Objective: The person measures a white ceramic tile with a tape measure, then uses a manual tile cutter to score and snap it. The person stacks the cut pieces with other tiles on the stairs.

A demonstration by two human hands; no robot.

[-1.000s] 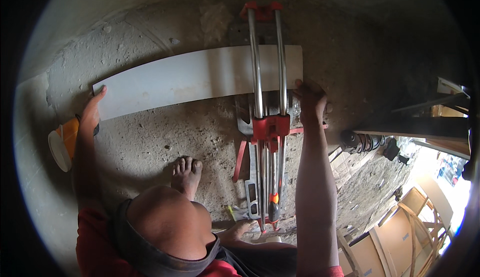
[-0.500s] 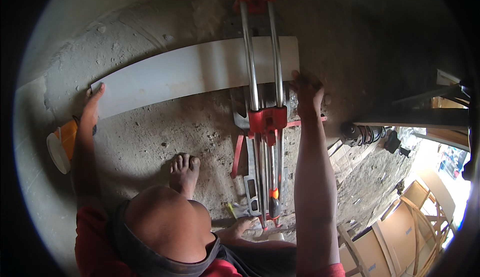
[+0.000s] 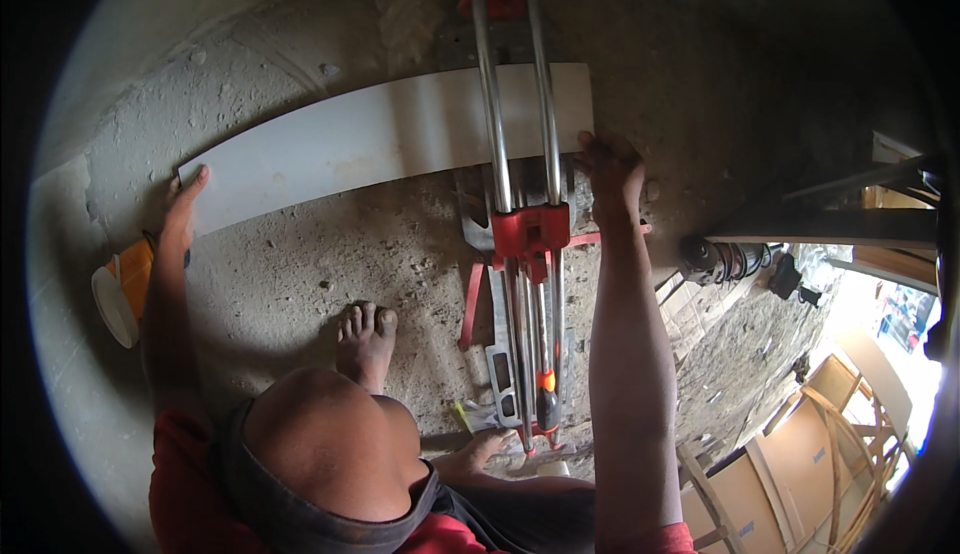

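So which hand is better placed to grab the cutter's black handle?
Likely the right hand: it's beside the rails, nearer the handle; the left hand holds the white panel farther away.

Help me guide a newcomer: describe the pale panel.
Find the red cutter on the dusty floor. Its two steel rails pass over a pale panel reaching from left hand to right hand. Unlike the rails, it is broad, flat and plain.

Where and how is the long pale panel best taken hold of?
Probably by its short ends, from left and right: the panel is long and narrow, and the metal rails crossing over it near the right end hinder a grip from above there. The left hand is at the left end, the right hand at the near right corner.
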